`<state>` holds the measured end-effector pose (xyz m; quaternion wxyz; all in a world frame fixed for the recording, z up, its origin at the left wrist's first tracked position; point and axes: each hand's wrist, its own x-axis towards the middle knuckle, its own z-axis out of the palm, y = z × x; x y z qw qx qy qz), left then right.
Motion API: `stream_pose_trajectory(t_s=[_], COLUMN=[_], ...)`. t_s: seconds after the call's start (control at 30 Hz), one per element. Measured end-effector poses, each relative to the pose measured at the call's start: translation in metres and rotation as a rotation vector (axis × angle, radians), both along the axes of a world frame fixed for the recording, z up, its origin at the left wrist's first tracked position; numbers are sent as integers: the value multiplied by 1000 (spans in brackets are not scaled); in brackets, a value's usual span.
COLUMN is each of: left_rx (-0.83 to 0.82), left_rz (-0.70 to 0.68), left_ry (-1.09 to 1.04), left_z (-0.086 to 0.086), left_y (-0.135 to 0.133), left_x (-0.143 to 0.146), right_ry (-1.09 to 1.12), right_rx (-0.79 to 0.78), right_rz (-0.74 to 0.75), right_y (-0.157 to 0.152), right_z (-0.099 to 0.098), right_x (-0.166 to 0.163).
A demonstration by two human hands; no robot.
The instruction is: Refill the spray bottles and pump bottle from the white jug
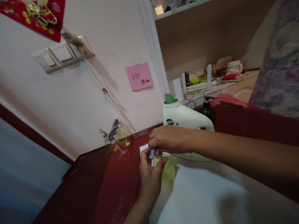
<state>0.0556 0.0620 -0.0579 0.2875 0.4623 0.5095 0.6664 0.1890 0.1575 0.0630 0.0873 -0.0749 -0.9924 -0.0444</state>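
At centre frame, left hand grips small green bottle; right hand pinches its grey cap, w/ white jug behind.

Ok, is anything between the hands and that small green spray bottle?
No. The left hand wraps the small green bottle and the right hand grips its grey top. The white detergent jug stands just behind, not between.

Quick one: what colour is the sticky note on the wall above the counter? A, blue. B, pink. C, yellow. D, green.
B: the sticky note on the white wall is pink with dark handwriting, up behind the big white jug and the hands working at the small spray bottle.
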Motion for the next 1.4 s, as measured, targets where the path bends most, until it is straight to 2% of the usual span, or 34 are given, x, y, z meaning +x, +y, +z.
stream_pose_trajectory(t_s=[0.13,0.3,0.47,0.57,0.73,0.83,1.03,1.17,1.4], left_rx=[-44,-48,-37,-34,-32,-39,-59,-72,-40], left_rz=[45,23,-90,-158,-84,-81,-163,-207,-102], left_ry=[53,106,248,177,6,14,195,154,10], left_z=[4,2,0,1,5,4,0,0,1], left_y=[3,0,-5,-5,3,4,-2,-3,6], left_x=[0,-5,-14,-12,-4,-7,-19,-17,-8], right_ry=[27,38,51,65,79,77,75,58,56], right_rx=[-2,-11,-14,-21,-22,-23,-11,6,20], right_rz=[-27,-32,-4,-6,-3,-9,-18,-13,-25], right_y=[-5,-6,-2,-1,-1,-1,0,-2,-5], right_z=[-1,-4,-7,-8,-10,-10,-11,-9,-7], right_x=[0,0,1,1,2,2,3,3,3])
